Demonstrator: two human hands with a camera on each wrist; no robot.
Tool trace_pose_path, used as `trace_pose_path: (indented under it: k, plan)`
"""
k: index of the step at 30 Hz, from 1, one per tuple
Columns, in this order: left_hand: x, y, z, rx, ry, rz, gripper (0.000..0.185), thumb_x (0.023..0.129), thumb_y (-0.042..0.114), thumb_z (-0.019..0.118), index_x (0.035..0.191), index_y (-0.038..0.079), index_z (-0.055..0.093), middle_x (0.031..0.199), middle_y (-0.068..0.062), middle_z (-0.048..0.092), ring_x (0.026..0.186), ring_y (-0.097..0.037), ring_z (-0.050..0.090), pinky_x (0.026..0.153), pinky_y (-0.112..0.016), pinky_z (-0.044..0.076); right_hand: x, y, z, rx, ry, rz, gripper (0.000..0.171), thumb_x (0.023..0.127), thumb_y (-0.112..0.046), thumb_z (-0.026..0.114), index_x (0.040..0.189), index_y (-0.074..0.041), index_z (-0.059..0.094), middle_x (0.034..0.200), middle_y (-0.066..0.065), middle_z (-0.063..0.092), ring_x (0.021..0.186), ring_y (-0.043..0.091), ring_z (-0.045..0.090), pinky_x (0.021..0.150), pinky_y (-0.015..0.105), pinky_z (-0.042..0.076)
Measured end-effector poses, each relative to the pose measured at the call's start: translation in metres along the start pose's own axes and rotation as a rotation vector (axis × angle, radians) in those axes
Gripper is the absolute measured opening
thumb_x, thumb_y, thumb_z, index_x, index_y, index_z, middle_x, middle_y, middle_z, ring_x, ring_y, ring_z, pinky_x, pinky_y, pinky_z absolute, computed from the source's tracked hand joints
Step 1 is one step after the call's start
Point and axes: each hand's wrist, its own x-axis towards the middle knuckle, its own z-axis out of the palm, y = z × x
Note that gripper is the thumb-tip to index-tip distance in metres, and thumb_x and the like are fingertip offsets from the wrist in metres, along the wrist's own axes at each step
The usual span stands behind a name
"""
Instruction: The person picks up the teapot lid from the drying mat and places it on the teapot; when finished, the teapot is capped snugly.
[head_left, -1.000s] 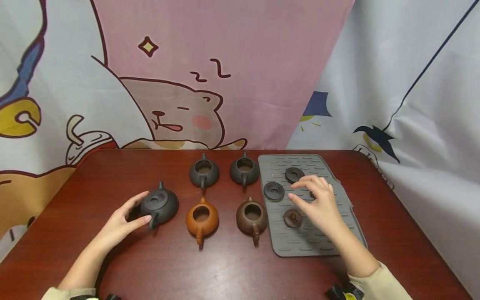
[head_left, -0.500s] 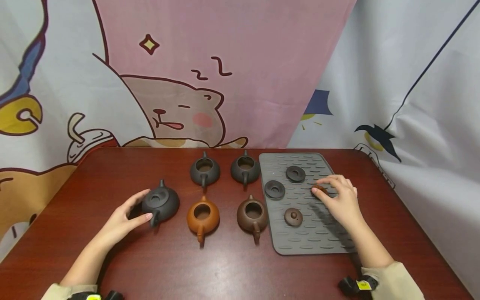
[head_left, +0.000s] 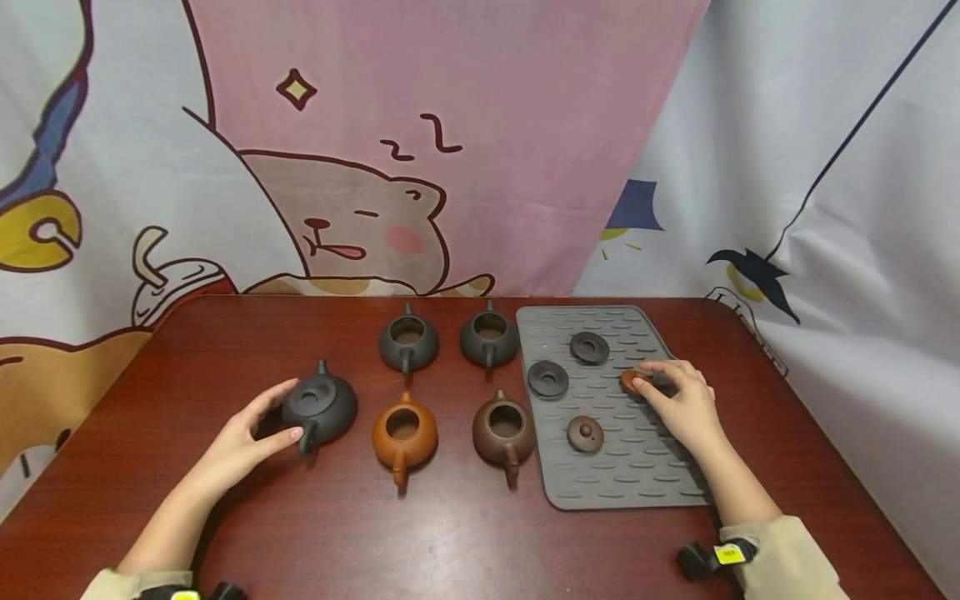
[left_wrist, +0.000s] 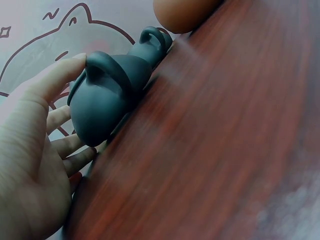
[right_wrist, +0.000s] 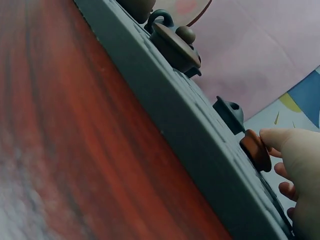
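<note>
I start at the left. My left hand (head_left: 247,442) cups the black teapot (head_left: 321,407), thumb at the spout side and fingers curved round the handle side; the left wrist view shows the thumb tip (left_wrist: 70,67) laid against the handle loop. This pot already wears its lid. I judge the hand should simply steady it on the table (head_left: 450,533) without sliding it.

Next come the four open pots: two dark ones at the back (head_left: 407,343) (head_left: 489,337), the orange teapot (head_left: 403,433) and the brown teapot (head_left: 504,431) in front, all lidless, spouts toward me.

On the grey mat (head_left: 600,492) lie two dark lids (head_left: 547,378) (head_left: 589,347) and a brown lid (head_left: 585,433).

At the right, my right hand (head_left: 678,404) pinches the orange lid (head_left: 633,382), which sits on the mat near its right edge; the right wrist view shows the thumb (right_wrist: 280,137) over the lid (right_wrist: 256,149) with the fingers behind it. The pinch looks light. I would seat the fingertips on the rim, lift straight up clear of the mat ribs, and keep the lid level, as fired clay likely chips easily at the edges.
</note>
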Motion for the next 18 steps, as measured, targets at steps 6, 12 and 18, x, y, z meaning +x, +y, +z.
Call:
trace_pose_path:
  k: [6, 12, 18]
  plan:
    - [0.000, 0.002, -0.001, 0.004, -0.007, -0.004, 0.065, 0.087, 0.013, 0.070, 0.144, 0.005, 0.039, 0.138, -0.020, 0.046, 0.122, 0.008, 0.034, 0.092, -0.007, 0.024, -0.001, 0.003, 0.002, -0.002, -0.002, 0.017, 0.031, 0.091, -0.025, 0.068, 0.111, -0.002, 0.067, 0.116, 0.020, 0.055, 0.101, 0.038, 0.047, 0.083, 0.060, 0.023]
    - [0.000, 0.004, -0.002, 0.023, -0.012, -0.006, 0.065, 0.088, 0.015, 0.070, 0.144, 0.007, 0.040, 0.136, -0.019, 0.048, 0.121, 0.007, 0.035, 0.092, -0.007, 0.024, -0.001, 0.002, 0.003, 0.015, 0.020, 0.007, 0.026, 0.090, -0.020, 0.069, 0.108, -0.001, 0.069, 0.113, 0.019, 0.057, 0.099, 0.037, 0.049, 0.085, 0.059, 0.026]
    - [0.001, 0.010, -0.003, -0.006, 0.015, 0.029, 0.062, 0.088, 0.009, 0.069, 0.143, 0.003, 0.041, 0.136, -0.021, 0.047, 0.122, 0.001, 0.040, 0.093, -0.007, 0.027, -0.001, 0.001, 0.003, 0.015, 0.038, -0.008, 0.022, 0.089, -0.016, 0.070, 0.106, -0.002, 0.070, 0.109, 0.016, 0.059, 0.098, 0.034, 0.051, 0.080, 0.049, 0.037]
